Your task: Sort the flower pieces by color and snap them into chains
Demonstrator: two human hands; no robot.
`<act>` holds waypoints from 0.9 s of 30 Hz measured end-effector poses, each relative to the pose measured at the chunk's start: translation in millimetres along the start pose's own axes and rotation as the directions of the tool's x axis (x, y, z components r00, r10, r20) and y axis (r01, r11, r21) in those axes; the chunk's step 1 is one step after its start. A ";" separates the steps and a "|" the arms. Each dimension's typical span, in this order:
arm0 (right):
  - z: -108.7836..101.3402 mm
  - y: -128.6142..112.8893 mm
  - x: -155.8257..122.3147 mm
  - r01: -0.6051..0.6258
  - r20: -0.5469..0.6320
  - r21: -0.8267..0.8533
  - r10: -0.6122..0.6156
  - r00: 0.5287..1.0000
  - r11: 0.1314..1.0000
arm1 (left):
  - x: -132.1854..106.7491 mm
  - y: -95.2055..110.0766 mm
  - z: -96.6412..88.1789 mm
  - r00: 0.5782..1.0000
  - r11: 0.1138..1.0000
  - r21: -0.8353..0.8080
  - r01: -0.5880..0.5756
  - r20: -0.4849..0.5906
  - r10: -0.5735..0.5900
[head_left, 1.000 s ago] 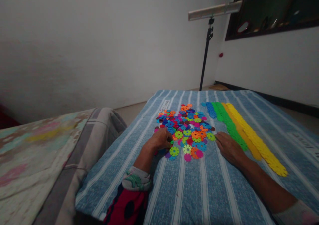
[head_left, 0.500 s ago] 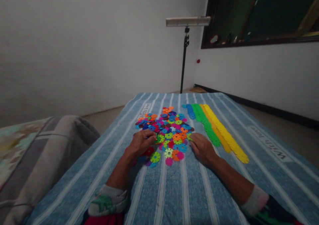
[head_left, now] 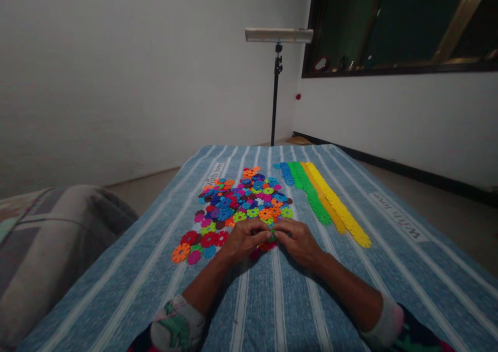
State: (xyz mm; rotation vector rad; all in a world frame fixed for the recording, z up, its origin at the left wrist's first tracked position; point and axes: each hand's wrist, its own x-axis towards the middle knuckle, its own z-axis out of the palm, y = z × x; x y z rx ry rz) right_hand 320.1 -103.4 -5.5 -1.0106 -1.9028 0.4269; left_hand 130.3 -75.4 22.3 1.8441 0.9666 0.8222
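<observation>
My left hand (head_left: 247, 239) and my right hand (head_left: 299, 242) meet just in front of a heap of colourful notched plastic discs (head_left: 249, 201). The fingertips of both are closed around a small green disc (head_left: 273, 232), mostly hidden by the fingers. Red and pink discs (head_left: 254, 254) lie on the cloth beneath the hands, partly covered. Left of my left hand are looser pieces, among them an orange disc (head_left: 181, 253) and a red disc (head_left: 209, 239).
Right of the heap lie overlapping rows of discs by colour: a short blue row (head_left: 287, 174), a green row (head_left: 311, 193), an orange row (head_left: 322, 201) and a yellow row (head_left: 338, 204). Striped blue cloth (head_left: 148, 310) covers the table. A lamp stand (head_left: 275, 92) rises behind it.
Both hands have come together and nearer to me; before, they were apart at either side of the heap. Loose discs at front left are now uncovered. The view has turned slightly right.
</observation>
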 end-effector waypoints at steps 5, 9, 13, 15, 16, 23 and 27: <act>-58.6 28.3 -1.2 0.027 0.068 -0.185 -0.015 0.998 0.982 | 1.0 -3.7 -9.1 0.993 0.999 0.030 0.043 -0.111 -0.039; -115.5 57.2 -9.8 -0.066 0.100 -0.484 0.130 0.986 0.873 | 2.1 -5.2 -15.5 0.980 0.996 0.029 0.087 -0.181 -0.081; -137.8 74.0 -17.7 -0.080 0.182 -0.597 0.232 0.956 0.798 | 2.7 -7.8 -13.7 0.987 0.996 0.061 0.059 -0.156 -0.049; -137.3 79.0 -19.4 -0.074 0.191 -0.621 0.241 0.951 0.781 | 2.5 -8.9 -12.4 0.989 0.995 0.085 0.051 -0.143 -0.039; -135.9 81.2 -19.7 -0.068 0.193 -0.630 0.241 0.951 0.774 | 2.4 -9.3 -12.2 0.989 0.994 0.092 0.052 -0.140 -0.039; -133.6 95.3 -18.5 -0.045 0.201 -0.628 0.218 0.955 0.777 | 2.1 -12.7 -15.1 0.989 0.994 0.097 0.058 -0.140 -0.044; -134.9 100.9 -19.4 -0.067 0.191 -0.643 0.244 0.951 0.763 | 1.3 -16.6 -16.3 0.992 0.995 0.082 0.061 -0.117 -0.051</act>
